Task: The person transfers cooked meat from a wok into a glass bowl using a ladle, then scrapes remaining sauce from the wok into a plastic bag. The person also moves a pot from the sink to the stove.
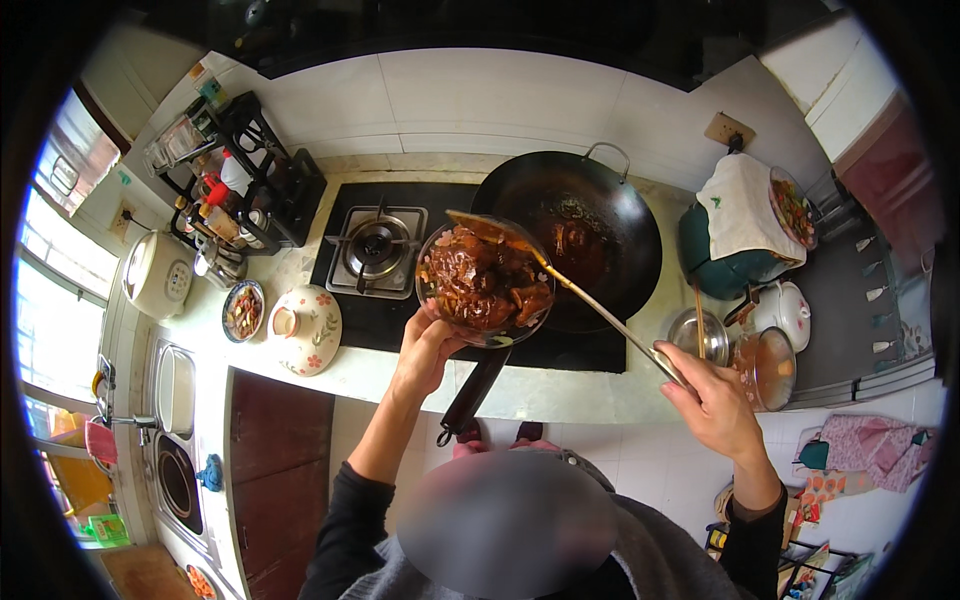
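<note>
My left hand (429, 346) grips the near rim of a glass bowl (501, 339), holding it up over the cooktop beside the wok. Pieces of dark, glossy braised meat (476, 281) fill the bowl. With my right hand (709, 397) I hold the long handle of a metal spatula (600, 319); its sauce-coated blade lies across the food at the bowl's far side. A black wok (634, 247) sits on the right burner, with brown sauce and a little food (577, 240) at its bottom. Its dark handle (480, 397) sticks out toward me below the bowl.
The left gas burner (373, 244) is bare. Left of it are a floral lid (307, 337), a plate of food (243, 311), a rice cooker (157, 274) and a bottle rack (247, 180). At right stand a cloth-covered green appliance (709, 259), a steel bowl (697, 334) and a glass bowl (776, 367).
</note>
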